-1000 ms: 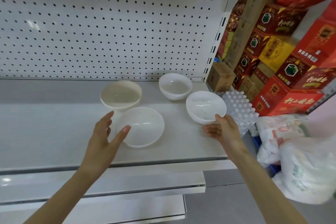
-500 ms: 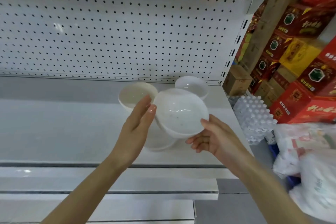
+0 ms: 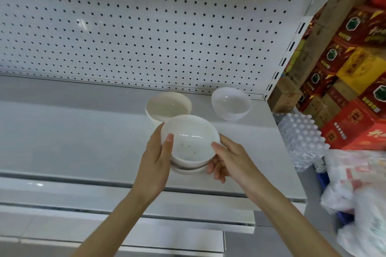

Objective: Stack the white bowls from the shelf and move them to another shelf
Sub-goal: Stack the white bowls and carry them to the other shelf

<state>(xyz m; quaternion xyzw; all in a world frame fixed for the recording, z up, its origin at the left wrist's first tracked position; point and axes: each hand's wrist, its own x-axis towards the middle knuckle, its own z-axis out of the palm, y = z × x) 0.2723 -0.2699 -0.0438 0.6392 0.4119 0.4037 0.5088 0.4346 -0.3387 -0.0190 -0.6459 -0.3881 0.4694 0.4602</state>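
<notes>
Your left hand and right hand hold the top bowl between them. Each thumb lies over the rim, and the fingers curl around the outer wall, clamped on it from both sides. The top bowl tilts slightly toward you and sits over the lower bowl, of which only the near edge shows beneath it (whether the two are fully nested, you cannot tell). The lower bowl rests near the front of the grey shelf. Two more stand farther back – the cream bowl just behind your left hand, and the white bowl to its right, close to the pegboard. Red boxes and a pack of bottles stand off the shelf's right end.
</notes>
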